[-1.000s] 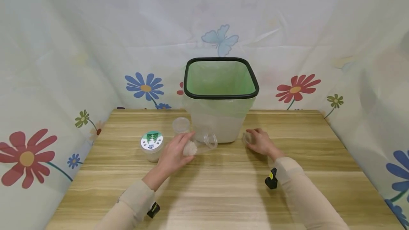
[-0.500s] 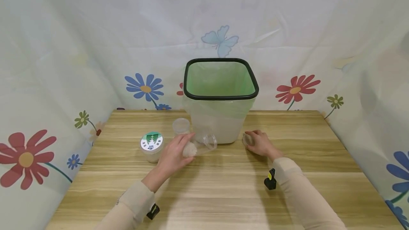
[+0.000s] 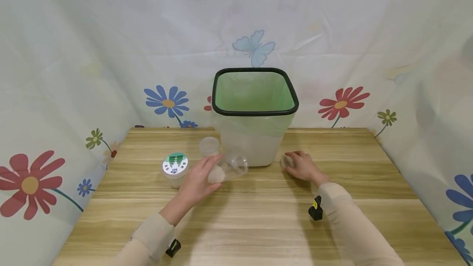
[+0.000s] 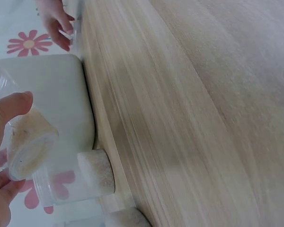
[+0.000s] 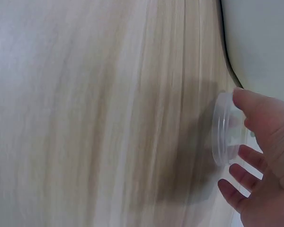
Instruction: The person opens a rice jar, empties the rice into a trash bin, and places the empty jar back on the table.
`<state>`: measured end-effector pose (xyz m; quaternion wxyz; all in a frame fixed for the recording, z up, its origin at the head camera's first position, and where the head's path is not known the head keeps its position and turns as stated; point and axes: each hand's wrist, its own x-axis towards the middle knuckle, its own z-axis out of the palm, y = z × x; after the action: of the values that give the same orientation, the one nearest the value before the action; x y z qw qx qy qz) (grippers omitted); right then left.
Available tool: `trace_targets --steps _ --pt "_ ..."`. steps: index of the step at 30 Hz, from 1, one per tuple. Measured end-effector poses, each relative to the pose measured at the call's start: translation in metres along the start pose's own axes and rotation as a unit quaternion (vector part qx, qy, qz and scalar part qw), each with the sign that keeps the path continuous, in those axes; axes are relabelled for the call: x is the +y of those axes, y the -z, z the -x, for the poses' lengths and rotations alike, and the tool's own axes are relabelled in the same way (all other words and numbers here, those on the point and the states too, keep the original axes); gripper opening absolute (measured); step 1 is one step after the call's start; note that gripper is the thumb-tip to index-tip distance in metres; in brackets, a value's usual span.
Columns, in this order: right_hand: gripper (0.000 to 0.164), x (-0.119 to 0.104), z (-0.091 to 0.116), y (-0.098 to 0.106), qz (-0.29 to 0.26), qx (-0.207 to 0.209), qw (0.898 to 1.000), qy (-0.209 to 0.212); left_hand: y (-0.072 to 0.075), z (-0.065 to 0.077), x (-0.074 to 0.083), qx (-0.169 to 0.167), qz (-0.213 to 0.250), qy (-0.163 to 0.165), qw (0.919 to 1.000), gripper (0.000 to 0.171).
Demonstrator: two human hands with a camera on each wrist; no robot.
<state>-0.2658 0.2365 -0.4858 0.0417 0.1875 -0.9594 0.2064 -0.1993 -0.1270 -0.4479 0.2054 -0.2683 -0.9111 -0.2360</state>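
Note:
My left hand point(image 3: 196, 180) grips a clear plastic jar point(image 3: 234, 166) near its base. The jar is tipped over, its mouth pointing right, in front of the bin. White grainy stuff point(image 3: 216, 174) sits at its bottom end, seen also through the jar's base point(image 4: 34, 150) in the left wrist view. To the right of the bin, my right hand point(image 3: 304, 166) pinches a clear round plastic lid point(image 5: 222, 128) between thumb and fingers, low over the table. Left of my left hand stands a jar with a green and white printed lid point(image 3: 175, 163).
A white square bin point(image 3: 252, 143) with a black rim and a pale green liner stands at the back middle. Another clear jar point(image 3: 209, 145) stands at the bin's left, whitish contents point(image 4: 98, 172) at its bottom. Flower-printed cloth point(image 3: 166, 52) encloses the wooden table point(image 3: 251, 225).
My left hand and the tipped jar have shifted slightly left. My right hand keeps hold of the lid in nearly the same place.

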Motion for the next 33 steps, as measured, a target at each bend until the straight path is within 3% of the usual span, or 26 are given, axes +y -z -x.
trace_targets --steps 7,16,23,33 --pt "0.04 0.009 -0.004 0.01 -0.028 0.041 0.999 0.007 0.01 0.006 -0.003 0.021 0.002 0.003 0.9998 0.086" --pt "0.039 0.01 -0.009 0.036 -0.086 0.043 0.995 -0.016 0.031 0.013 -0.008 0.039 -0.027 0.007 0.9988 0.084" --pt "0.036 0.004 -0.016 0.061 -0.089 0.079 0.993 0.013 0.052 0.011 -0.012 0.057 -0.045 0.007 0.9973 0.081" --pt "0.044 -0.021 -0.026 0.105 -0.082 0.048 0.995 0.027 0.075 0.003 -0.021 0.07 -0.063 0.005 0.9955 0.082"
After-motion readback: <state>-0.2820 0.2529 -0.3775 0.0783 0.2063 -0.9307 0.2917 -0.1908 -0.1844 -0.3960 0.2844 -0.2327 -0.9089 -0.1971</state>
